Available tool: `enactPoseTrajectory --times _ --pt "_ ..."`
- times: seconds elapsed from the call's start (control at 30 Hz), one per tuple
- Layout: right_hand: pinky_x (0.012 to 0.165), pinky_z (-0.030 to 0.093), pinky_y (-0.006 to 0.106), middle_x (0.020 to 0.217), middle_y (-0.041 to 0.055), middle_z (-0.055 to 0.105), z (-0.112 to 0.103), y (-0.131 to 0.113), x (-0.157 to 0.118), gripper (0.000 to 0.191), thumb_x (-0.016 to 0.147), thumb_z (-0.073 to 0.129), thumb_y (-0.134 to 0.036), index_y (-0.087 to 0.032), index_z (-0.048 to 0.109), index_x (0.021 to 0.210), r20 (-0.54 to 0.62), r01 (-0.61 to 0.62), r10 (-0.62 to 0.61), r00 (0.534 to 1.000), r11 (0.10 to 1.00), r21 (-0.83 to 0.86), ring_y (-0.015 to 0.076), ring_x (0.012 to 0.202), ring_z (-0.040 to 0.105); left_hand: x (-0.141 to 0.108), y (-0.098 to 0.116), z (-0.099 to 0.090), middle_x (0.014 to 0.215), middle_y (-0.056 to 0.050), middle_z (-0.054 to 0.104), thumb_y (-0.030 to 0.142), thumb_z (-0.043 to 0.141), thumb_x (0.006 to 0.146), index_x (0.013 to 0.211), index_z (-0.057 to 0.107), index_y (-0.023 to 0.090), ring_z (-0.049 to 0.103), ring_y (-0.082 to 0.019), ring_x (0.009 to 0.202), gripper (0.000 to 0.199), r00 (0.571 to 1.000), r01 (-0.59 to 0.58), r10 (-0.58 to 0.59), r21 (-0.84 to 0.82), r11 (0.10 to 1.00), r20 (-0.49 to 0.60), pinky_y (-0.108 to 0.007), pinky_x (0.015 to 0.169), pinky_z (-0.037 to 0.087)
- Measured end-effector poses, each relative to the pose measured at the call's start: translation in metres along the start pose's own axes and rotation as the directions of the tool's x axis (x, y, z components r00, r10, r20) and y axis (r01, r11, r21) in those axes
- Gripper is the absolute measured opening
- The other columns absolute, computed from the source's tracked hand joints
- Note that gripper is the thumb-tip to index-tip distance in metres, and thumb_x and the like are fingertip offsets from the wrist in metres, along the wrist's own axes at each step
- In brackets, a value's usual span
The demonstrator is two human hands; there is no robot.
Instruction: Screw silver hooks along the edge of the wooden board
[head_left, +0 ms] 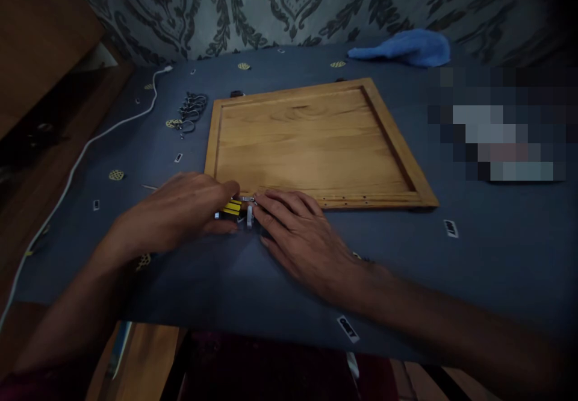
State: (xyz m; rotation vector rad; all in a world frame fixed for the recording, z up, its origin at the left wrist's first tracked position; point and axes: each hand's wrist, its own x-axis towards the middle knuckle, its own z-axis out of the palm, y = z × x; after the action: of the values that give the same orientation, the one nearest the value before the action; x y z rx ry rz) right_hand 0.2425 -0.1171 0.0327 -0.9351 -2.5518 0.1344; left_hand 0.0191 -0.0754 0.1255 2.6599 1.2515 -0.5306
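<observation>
My left hand [180,211] is closed round a screwdriver [232,207] with a yellow and black handle. Its thin metal shaft pokes out on the left side of the fist. Just right of the handle is a small silver metal fitting [250,215], at the near edge of a framed wooden panel [298,142]. The fingers of my right hand [300,232] lie together over that edge, fingertips pressed to the fitting, which they partly hide. The panel lies flat, recessed inside its raised border. Small dark holes dot its near border, right of my right hand.
A bunch of metal hooks [192,109] lies left of the panel. A white cable [111,130] runs along the left side of the dark blue patterned tablecloth [397,250]. A blue cloth [406,49] rests by the wall. A blurred patch covers things at the right.
</observation>
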Motion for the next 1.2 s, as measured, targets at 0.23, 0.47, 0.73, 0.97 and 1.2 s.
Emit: enactPoseTrajectory --times 0.23,0.47,0.73,0.97,1.2 --pt "0.110 0.046 0.055 0.141 0.0202 0.064 -0.0001 -0.0008 -0.0004 0.042 0.105 0.045 -0.020 -0.003 0.059 0.140 -0.016 0.005 -0.005 1.000 1.000 -0.002 0.0330 0.133 0.053 0.0007 0.0015 -0.0047 0.088 -0.005 0.074 0.040 0.069 0.094 0.117 0.064 0.018 0.068 -0.023 0.078 0.032 0.999 0.031 -0.030 -0.051 0.998 0.033 -0.029 0.063 0.038" --pt "0.111 0.046 0.052 0.141 0.0154 0.065 0.0011 0.0000 -0.0003 0.040 0.105 0.044 -0.022 -0.010 0.058 0.140 -0.022 -0.001 0.000 1.000 1.000 -0.009 0.0300 0.135 0.052 0.0041 -0.0045 0.0032 0.082 -0.003 0.073 0.051 0.066 0.095 0.116 0.062 0.019 0.065 -0.023 0.074 0.039 0.999 0.038 -0.038 -0.052 0.998 0.007 -0.030 0.063 0.034" --pt "0.111 0.047 0.051 0.139 0.0156 0.066 0.0010 -0.0001 -0.0001 0.040 0.106 0.042 -0.022 -0.008 0.059 0.139 -0.039 0.008 -0.009 0.999 1.000 -0.018 0.0299 0.134 0.053 0.0062 -0.0015 0.0029 0.081 -0.004 0.072 0.055 0.066 0.093 0.112 0.063 0.019 0.067 -0.027 0.078 0.041 0.997 0.073 -0.073 -0.017 0.997 0.026 -0.031 0.061 0.029" --pt "0.109 0.047 0.053 0.141 0.0162 0.065 0.0009 -0.0002 0.0001 0.039 0.105 0.045 -0.021 -0.010 0.059 0.140 -0.024 0.003 -0.004 1.000 1.000 -0.019 0.0302 0.134 0.053 0.0057 -0.0010 0.0006 0.081 -0.003 0.071 0.040 0.068 0.094 0.115 0.062 0.017 0.064 -0.023 0.074 0.032 0.999 0.020 -0.017 -0.059 0.998 0.051 -0.029 0.062 0.034" --pt "0.110 0.047 0.055 0.143 0.0195 0.063 0.0026 0.0009 -0.0009 0.042 0.105 0.043 -0.020 -0.005 0.058 0.141 -0.033 0.016 -0.016 0.999 1.000 0.006 0.0318 0.136 0.051 0.0062 -0.0047 0.0036 0.083 -0.004 0.070 0.034 0.067 0.093 0.108 0.061 0.017 0.062 -0.020 0.071 0.024 0.998 -0.059 0.060 -0.114 0.992 0.005 -0.028 0.062 0.035"
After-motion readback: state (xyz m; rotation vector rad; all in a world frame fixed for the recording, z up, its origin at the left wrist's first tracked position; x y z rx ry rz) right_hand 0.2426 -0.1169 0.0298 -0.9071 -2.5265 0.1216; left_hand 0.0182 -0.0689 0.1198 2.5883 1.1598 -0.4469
